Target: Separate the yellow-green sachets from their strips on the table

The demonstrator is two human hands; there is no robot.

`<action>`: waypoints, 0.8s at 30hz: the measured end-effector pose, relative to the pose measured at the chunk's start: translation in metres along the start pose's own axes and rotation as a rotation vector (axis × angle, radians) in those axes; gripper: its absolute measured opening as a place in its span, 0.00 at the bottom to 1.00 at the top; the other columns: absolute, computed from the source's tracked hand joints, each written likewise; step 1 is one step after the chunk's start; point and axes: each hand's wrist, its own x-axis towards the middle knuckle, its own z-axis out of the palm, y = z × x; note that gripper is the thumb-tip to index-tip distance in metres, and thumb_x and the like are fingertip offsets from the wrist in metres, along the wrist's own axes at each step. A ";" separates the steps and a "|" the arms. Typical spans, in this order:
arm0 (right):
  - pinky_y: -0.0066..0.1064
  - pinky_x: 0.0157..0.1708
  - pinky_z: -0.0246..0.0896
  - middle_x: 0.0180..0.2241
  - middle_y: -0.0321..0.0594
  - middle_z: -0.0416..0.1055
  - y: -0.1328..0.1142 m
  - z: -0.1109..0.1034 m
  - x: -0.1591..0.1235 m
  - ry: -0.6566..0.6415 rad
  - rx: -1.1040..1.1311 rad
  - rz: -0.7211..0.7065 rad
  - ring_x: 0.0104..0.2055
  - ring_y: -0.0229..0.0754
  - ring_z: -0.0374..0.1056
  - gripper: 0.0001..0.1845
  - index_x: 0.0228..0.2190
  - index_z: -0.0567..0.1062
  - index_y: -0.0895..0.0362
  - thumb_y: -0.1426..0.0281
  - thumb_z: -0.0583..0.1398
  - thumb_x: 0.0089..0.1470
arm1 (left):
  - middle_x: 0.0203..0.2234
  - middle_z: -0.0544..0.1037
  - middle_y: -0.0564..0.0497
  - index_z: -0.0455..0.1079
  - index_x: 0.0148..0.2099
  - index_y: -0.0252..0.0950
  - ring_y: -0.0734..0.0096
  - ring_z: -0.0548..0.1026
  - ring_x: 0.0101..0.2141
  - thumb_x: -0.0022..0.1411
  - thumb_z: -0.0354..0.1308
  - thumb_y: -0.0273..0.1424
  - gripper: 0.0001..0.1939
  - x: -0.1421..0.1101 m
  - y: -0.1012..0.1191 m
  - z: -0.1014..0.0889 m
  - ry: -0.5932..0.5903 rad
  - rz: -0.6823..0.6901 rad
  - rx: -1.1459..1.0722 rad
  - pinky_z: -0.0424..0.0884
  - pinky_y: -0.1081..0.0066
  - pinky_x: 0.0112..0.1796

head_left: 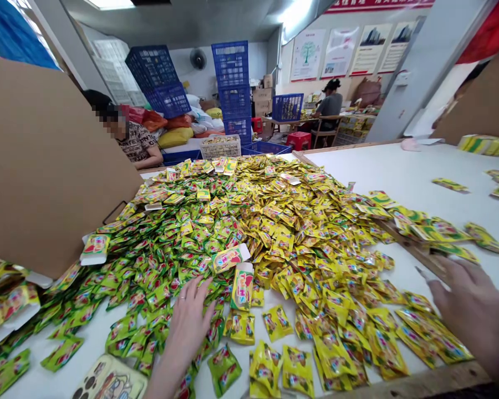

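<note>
Currently, the left hand [187, 321] lies open, fingers spread, on a heap of yellow-green sachets [249, 233], gripping nothing, just beside an upright printed carton [242, 286]. The right hand [474, 316] hangs half open and empty at lower right, near the heap's edge on the white table [399, 172].

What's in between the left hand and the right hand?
The head view shows lots of shiny yellow-green foil packets between the left hand and the right hand, plus a small upright printed box near the left hand.
</note>
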 end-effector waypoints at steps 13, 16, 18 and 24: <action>0.40 0.42 0.57 0.38 0.47 0.67 -0.226 0.086 -0.103 -0.787 0.509 -0.339 0.43 0.50 0.61 0.15 0.33 0.68 0.59 0.81 0.56 0.39 | 0.22 0.77 0.52 0.63 0.55 0.34 0.66 0.73 0.21 0.63 0.41 0.39 0.24 -0.020 -0.037 0.001 0.053 -0.320 -0.167 0.68 0.70 0.25; 0.28 0.31 0.58 0.29 0.36 0.66 -0.204 0.072 -0.089 -0.891 0.712 -0.309 0.32 0.39 0.62 0.13 0.34 0.67 0.57 0.81 0.54 0.44 | 0.17 0.72 0.55 0.65 0.54 0.33 0.70 0.67 0.17 0.60 0.46 0.42 0.25 -0.022 -0.023 -0.003 0.044 -0.374 -0.350 0.62 0.73 0.20; 0.23 0.25 0.54 0.24 0.31 0.62 -0.194 0.057 -0.076 -0.994 0.975 -0.263 0.25 0.35 0.58 0.08 0.34 0.67 0.56 0.77 0.54 0.49 | 0.18 0.73 0.54 0.68 0.51 0.33 0.70 0.68 0.19 0.59 0.48 0.42 0.24 -0.022 -0.006 -0.002 -0.061 -0.341 -0.469 0.63 0.73 0.22; 0.23 0.26 0.48 0.22 0.28 0.56 -0.194 0.031 -0.049 -0.994 1.057 -0.439 0.25 0.33 0.53 0.19 0.38 0.67 0.55 0.83 0.52 0.43 | 0.30 0.79 0.48 0.71 0.49 0.38 0.64 0.74 0.34 0.60 0.47 0.41 0.20 -0.025 0.045 0.003 -0.355 -0.204 -0.787 0.70 0.70 0.36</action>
